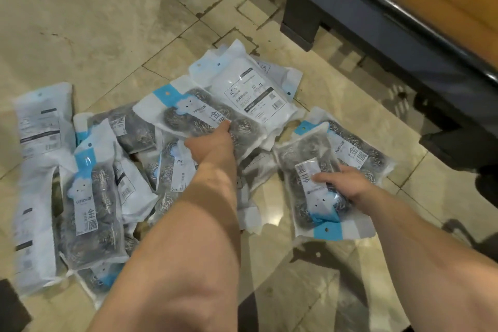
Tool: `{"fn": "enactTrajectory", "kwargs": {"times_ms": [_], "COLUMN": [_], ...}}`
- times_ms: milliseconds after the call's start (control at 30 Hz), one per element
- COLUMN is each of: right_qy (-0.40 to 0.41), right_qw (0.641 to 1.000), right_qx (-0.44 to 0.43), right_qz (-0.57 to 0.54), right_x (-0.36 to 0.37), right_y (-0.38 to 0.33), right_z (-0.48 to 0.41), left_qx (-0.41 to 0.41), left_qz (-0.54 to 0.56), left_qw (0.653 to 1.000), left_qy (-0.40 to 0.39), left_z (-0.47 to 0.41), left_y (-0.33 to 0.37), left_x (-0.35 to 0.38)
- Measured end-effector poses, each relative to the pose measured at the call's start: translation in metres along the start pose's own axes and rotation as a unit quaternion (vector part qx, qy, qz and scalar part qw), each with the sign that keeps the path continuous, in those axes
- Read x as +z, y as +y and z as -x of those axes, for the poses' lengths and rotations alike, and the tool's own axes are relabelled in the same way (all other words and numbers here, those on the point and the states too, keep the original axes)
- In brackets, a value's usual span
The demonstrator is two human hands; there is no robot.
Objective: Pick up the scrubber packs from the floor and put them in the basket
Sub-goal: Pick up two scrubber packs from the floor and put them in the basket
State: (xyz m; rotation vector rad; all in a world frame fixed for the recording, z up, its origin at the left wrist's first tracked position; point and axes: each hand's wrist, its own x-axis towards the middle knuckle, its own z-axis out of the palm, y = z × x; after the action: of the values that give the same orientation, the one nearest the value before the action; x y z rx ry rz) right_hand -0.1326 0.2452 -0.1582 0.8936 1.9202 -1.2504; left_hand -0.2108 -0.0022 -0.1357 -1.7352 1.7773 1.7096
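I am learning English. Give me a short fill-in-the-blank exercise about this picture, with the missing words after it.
1. The scrubber packs lie scattered on the tiled ____.
2. The left hand grips a middle pack with a ____ band.
3. The right hand touches the end pack on the pile's ____ side.
Missing words: floor; blue; right.

Likely a shop: heap of identical retail scrubber packs [250, 94], barcoded and punched with hang holes, strewn on polished beige stone floor tiles [80, 21] beside a dark display-unit base [350, 8].
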Motion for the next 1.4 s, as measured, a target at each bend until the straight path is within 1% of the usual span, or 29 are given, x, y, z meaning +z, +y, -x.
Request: {"fn": "enactTrajectory", "kwargs": {"times_ms": [67,100,167,267,333,433,533,600,700,767,933,1033,1133,1233,1300,1400], "right_qy": [0.110,0.165,0.249,0.321,0.345,0.325,0.289,0.264,0.233,0.214,0.180,0.181,0.197,0.213,0.231,0.268], "right_qw": [0.993,0.985,0.966,0.945,0.935,0.941,0.948,0.955,0.963,0.967,0.969,0.968,0.962,0.956,0.948,0.933], "right_qx": [-0.007,-0.014,-0.037,-0.065,-0.079,-0.095,-0.132,-0.131,-0.139,-0.140,-0.169,-0.168,-0.186,-0.194,-0.205,-0.213], "right_qz": [-0.042,-0.058,-0.060,-0.023,-0.014,0.009,0.007,0.000,-0.003,0.000,-0.032,-0.034,-0.038,-0.061,-0.082,-0.110], "right_x": [-0.009,-0.012,-0.016,-0.018,-0.019,-0.021,-0.034,-0.047,-0.075,-0.098,-0.161,-0.197,-0.227,-0.248,-0.255,-0.260], "right_y": [0.003,0.002,-0.005,-0.017,-0.028,-0.051,-0.090,-0.123,-0.172,-0.202,-0.262,-0.277,-0.282,-0.279,-0.274,-0.265], "right_z": [-0.003,-0.004,-0.001,0.003,0.014,0.053,0.123,0.179,0.274,0.342,0.506,0.582,0.636,0.679,0.705,0.738], "left_qx": [0.028,0.046,0.076,0.117,0.141,0.174,0.197,0.191,0.181,0.179,0.195,0.218,0.245,0.270,0.280,0.300], "left_qz": [0.017,0.012,-0.018,-0.068,-0.078,-0.096,-0.130,-0.170,-0.216,-0.229,-0.264,-0.249,-0.227,-0.204,-0.194,-0.206], "left_qw": [0.999,0.998,0.996,0.991,0.987,0.979,0.965,0.960,0.956,0.953,0.939,0.934,0.928,0.922,0.917,0.900], "left_qy": [0.021,0.030,0.033,0.009,-0.012,-0.051,-0.111,-0.111,-0.082,-0.085,-0.104,-0.133,-0.165,-0.187,-0.206,-0.241], "left_z": [-0.006,-0.007,-0.013,-0.008,0.000,0.029,0.078,0.123,0.201,0.256,0.399,0.471,0.518,0.537,0.528,0.573], "left_y": [0.000,0.001,0.002,0.008,0.013,0.027,0.052,0.081,0.138,0.179,0.277,0.322,0.356,0.374,0.375,0.388], "left_x": [-0.002,-0.004,-0.004,-0.006,-0.008,-0.032,-0.078,-0.116,-0.172,-0.206,-0.280,-0.314,-0.337,-0.346,-0.341,-0.350]}}
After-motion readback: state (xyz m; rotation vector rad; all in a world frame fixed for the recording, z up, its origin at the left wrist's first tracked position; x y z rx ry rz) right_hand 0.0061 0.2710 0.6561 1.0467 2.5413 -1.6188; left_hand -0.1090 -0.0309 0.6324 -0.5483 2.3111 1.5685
